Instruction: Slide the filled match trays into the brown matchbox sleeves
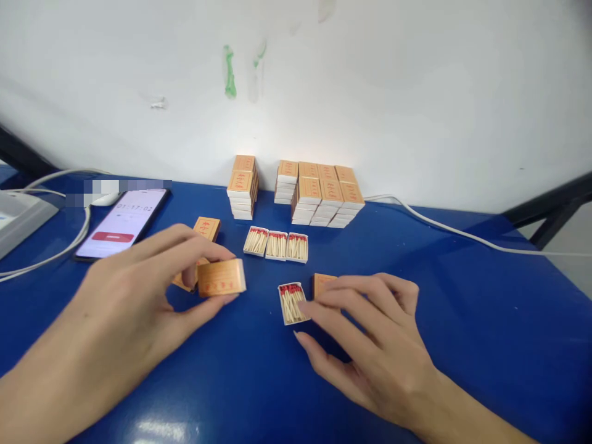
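Note:
My left hand [152, 290] pinches an orange matchbox [221, 278] between thumb and fingers, its white end turned to the right. Partly hidden behind that hand, more orange matchboxes [206, 229] lie on the table. My right hand [374, 339] is open, thumb and fingers apart. Its fingertips hover at the right side of a white matchbox tray [292, 306] full of red-tipped matches; whether they touch it I cannot tell. Under those fingers lies another orange box [323, 283], mostly covered. Farther back, three trays of matches [277, 245] stand side by side.
Stacks of matchboxes [319, 194] stand along the white wall, with a separate stack [242, 188] to their left. A phone [123, 222] showing a timer lies at the left beside white cables [86, 228]. Another cable [435, 234] runs along the right rear of the blue table [462, 308].

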A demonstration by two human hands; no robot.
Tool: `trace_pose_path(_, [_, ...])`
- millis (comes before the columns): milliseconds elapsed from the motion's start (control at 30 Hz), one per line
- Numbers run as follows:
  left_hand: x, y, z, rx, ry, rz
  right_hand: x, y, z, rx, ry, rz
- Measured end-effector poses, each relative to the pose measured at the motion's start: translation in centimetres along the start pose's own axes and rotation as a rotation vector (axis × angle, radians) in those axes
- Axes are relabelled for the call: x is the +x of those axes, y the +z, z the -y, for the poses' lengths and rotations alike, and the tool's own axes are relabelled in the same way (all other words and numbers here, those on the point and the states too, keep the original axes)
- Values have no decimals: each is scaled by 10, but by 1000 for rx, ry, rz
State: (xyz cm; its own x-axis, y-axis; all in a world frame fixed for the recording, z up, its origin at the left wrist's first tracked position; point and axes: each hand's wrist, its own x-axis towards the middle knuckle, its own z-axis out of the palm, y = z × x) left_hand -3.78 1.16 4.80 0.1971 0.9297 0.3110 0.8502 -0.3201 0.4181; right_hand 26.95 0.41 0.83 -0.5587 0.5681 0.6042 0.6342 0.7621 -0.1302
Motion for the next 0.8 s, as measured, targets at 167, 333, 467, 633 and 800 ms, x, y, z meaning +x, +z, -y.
trace_pose_path(167, [-6, 21, -14, -153, 72, 112, -4, 17, 12, -192, 237, 54])
trace_pose_path(333, [-6, 33, -16, -170, 63, 210, -6, 23, 13, -106, 274, 104])
trace_pose_path(467, [-5, 36, -8, -181, 55, 261, -7, 20, 11, -19, 310, 112])
trace_pose_path(633, [-8, 38, 5, -172, 42, 288, -9, 21, 8, 57, 281, 105])
trace_pose_path(800, [-8, 38, 3, -155, 65, 270, -7, 18, 11, 123, 299, 34])
